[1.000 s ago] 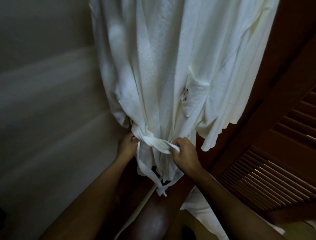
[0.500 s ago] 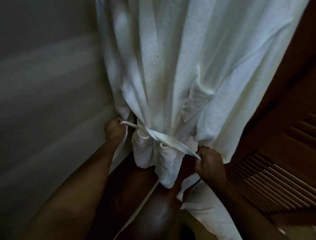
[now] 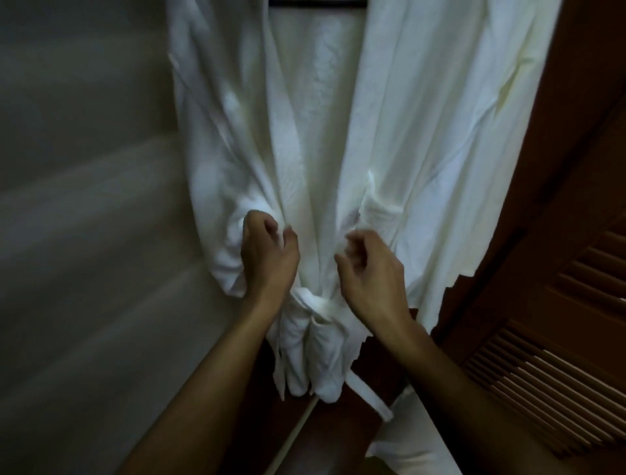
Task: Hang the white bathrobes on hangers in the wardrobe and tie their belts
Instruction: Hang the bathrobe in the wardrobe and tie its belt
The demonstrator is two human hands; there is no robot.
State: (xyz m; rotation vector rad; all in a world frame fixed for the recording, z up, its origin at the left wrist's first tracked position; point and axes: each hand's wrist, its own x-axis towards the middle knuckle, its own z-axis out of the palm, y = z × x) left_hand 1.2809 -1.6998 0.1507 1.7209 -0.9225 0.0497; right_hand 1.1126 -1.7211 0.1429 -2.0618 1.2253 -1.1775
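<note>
A white bathrobe (image 3: pixel 325 135) hangs in front of me from a dark hanger (image 3: pixel 318 2) at the top edge. Its belt (image 3: pixel 321 305) is cinched around the lower part in a knot, bunching the cloth below, and one loose end (image 3: pixel 372 396) trails down to the right. My left hand (image 3: pixel 267 257) rests on the robe's left front just above the knot, fingers curled into the fabric. My right hand (image 3: pixel 372 271) hovers at the robe's right front beside the pocket (image 3: pixel 379 210), fingers bent and apart; it grips nothing that I can see.
A pale wall (image 3: pixel 84 237) fills the left side. A brown louvred wardrobe door (image 3: pixel 559 339) stands at the right, close to the robe's edge. More white cloth (image 3: pixel 416 440) lies low at the right, below my right forearm.
Both hands have let go of the belt ends and risen above the knot onto the robe's front. The belt now sits tight around the robe. The view has tilted up.
</note>
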